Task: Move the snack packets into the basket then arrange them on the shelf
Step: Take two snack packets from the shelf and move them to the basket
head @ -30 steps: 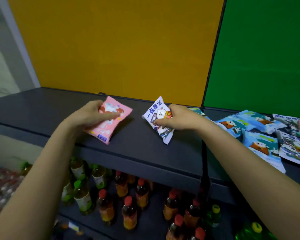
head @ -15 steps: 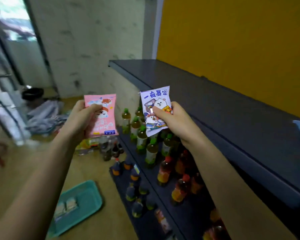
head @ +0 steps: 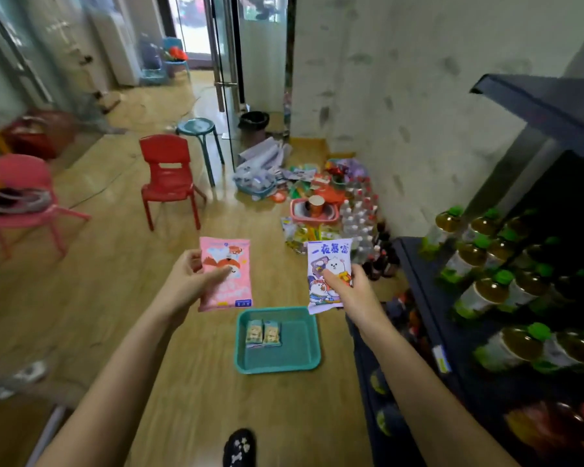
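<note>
The pink packet (head: 233, 256) is pinched by the fingers (head: 220, 273) of the left hand (head: 188, 281): the thumb is pressed across its front, and the other fingers are curled round its left edge and behind it. The purple packet (head: 329, 257) is pinched in the same way by the right hand (head: 349, 293), with the thumb laid on the printed front and the remaining fingers hidden behind. Both packets are held upright with their faces to the camera, side by side but apart, above the floor (head: 115, 315).

Below and between them a teal basket (head: 299, 348) is set on the floor. Two small packets (head: 263, 333) lie in its far left part, side by side and touching.

At the right the dark shelf (head: 536, 102) is seen, and green-capped bottles (head: 482, 293) are ranged on its lower levels. More bottles and loose wrappers are heaped on the floor by the wall (head: 402, 129). Farther off a red chair (head: 169, 176) and a blue stool (head: 198, 128) are seen.
</note>
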Tool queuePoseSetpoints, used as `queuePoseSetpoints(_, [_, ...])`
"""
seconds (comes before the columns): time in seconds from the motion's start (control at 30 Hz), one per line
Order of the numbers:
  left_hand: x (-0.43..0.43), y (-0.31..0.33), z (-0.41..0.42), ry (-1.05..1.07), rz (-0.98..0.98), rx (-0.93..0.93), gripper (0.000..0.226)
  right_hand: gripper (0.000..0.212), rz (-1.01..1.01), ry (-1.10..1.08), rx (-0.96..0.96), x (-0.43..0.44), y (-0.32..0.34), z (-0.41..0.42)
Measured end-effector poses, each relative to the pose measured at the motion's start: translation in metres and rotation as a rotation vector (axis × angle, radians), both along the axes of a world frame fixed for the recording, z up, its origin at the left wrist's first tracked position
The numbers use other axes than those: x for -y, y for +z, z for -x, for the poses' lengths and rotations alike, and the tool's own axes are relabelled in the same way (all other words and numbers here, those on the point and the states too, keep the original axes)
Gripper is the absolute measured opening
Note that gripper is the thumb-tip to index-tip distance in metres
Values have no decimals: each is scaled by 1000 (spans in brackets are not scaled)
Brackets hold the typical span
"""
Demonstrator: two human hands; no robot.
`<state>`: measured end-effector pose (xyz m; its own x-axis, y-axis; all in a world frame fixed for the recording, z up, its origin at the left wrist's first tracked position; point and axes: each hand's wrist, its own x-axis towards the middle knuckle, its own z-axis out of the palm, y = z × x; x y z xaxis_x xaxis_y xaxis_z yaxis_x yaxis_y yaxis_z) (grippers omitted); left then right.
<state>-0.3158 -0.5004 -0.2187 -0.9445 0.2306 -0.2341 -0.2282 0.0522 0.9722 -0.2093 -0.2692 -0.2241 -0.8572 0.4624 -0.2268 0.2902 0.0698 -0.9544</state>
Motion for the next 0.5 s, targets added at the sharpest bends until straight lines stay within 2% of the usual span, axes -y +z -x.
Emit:
queuePoseSetpoints(0.13, [19, -50, 78, -3, 72, 88, 29, 10, 64, -5, 74, 21, -52, 83])
queuePoseSetpoints(0.23, [22, -93, 129, -5, 97, 150, 30, 11, 113, -46, 118, 26, -92, 135])
queuePoseSetpoints(0.5, [-1, -234, 210, -3, 121, 395, 10, 9, 168, -113, 322, 22, -239, 224])
